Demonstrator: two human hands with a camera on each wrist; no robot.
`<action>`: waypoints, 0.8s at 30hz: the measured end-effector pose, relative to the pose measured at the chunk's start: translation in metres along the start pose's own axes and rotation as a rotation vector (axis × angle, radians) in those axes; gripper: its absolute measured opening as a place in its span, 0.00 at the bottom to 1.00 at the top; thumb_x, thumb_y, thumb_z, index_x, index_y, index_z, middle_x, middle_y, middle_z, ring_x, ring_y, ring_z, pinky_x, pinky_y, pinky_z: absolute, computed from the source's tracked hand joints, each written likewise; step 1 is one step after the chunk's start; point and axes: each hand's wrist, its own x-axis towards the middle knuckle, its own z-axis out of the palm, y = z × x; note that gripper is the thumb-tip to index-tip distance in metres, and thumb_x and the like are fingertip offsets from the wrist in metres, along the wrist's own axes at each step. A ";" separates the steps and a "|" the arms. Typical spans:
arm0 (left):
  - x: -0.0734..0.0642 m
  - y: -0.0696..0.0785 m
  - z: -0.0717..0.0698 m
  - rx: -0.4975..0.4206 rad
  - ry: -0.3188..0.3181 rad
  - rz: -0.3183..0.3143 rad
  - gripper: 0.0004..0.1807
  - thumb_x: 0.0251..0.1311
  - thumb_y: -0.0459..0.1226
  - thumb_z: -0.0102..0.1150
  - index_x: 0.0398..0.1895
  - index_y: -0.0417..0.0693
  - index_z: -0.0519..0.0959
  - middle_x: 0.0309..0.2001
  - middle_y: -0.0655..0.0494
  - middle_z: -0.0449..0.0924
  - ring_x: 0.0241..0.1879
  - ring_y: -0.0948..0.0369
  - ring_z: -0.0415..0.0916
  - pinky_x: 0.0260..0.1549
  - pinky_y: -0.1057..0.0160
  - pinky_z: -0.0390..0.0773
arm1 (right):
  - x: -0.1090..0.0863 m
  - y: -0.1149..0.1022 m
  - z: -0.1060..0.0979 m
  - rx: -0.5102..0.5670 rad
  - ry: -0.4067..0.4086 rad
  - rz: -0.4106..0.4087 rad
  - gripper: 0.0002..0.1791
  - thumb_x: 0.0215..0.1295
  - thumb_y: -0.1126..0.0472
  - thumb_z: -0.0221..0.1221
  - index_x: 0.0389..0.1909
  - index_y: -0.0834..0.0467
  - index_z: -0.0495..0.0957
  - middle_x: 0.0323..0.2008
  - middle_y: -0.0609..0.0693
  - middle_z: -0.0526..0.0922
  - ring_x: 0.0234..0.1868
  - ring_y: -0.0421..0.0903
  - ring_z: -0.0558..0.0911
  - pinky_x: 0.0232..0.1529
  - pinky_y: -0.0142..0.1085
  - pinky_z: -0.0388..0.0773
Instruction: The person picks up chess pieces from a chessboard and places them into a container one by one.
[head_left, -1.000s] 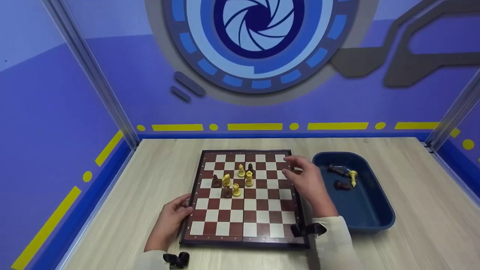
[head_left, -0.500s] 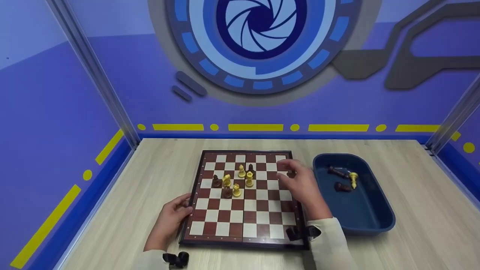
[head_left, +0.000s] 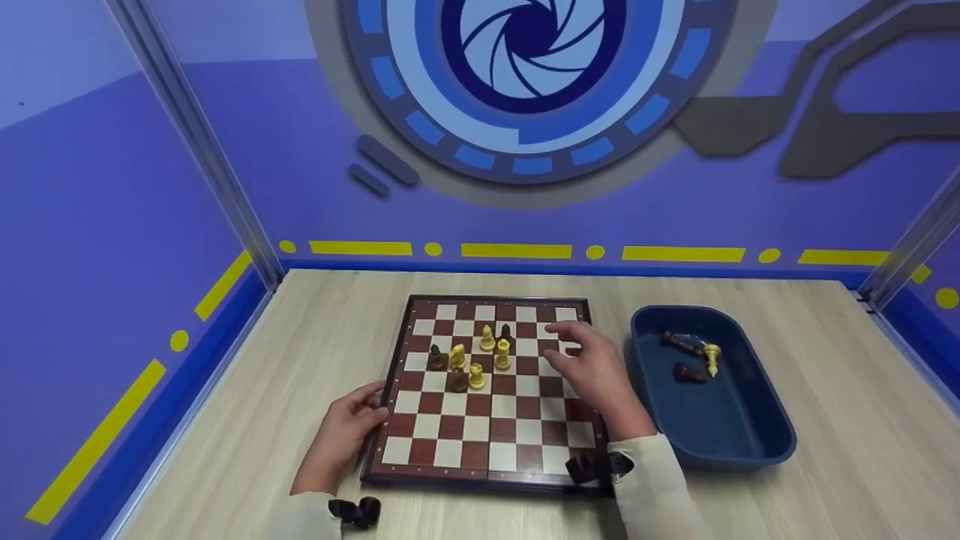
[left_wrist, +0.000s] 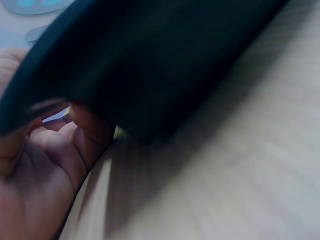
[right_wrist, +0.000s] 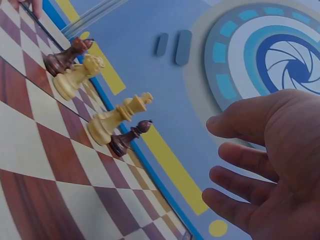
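A brown-and-white chessboard [head_left: 474, 429] lies on the table, with yellow and dark brown chess pieces standing together near its middle. My left hand [head_left: 341, 435] grips the board's left edge, thumb at the rim; in the left wrist view its curled fingers [left_wrist: 90, 122] are partly hidden by the board's dark side [left_wrist: 150, 65]. Over the right part of the board is my right hand [head_left: 596, 375], thumb and fingers spread apart with nothing between them. The right wrist view shows a yellow king [right_wrist: 117, 120] beside a dark bishop [right_wrist: 131, 138], apart from the fingertips.
A dark blue tray [head_left: 727, 442] stands on the table right of the board. A yellow piece [head_left: 711, 360] and dark pieces [head_left: 690, 373] lie in it. Purple-blue panels [head_left: 247, 150] rise behind and at both sides of the table.
My right hand has moved left from the board's right edge to farther over the squares. The left hand keeps its grip, and the chess pieces stand as before.
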 end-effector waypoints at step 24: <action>0.002 -0.004 -0.002 0.017 -0.016 0.027 0.28 0.61 0.27 0.56 0.66 0.31 0.66 0.45 0.42 0.76 0.37 0.66 0.77 0.37 0.69 0.78 | 0.001 -0.006 0.028 0.042 -0.071 0.013 0.20 0.56 0.63 0.65 0.51 0.49 0.80 0.52 0.49 0.81 0.52 0.54 0.81 0.53 0.50 0.77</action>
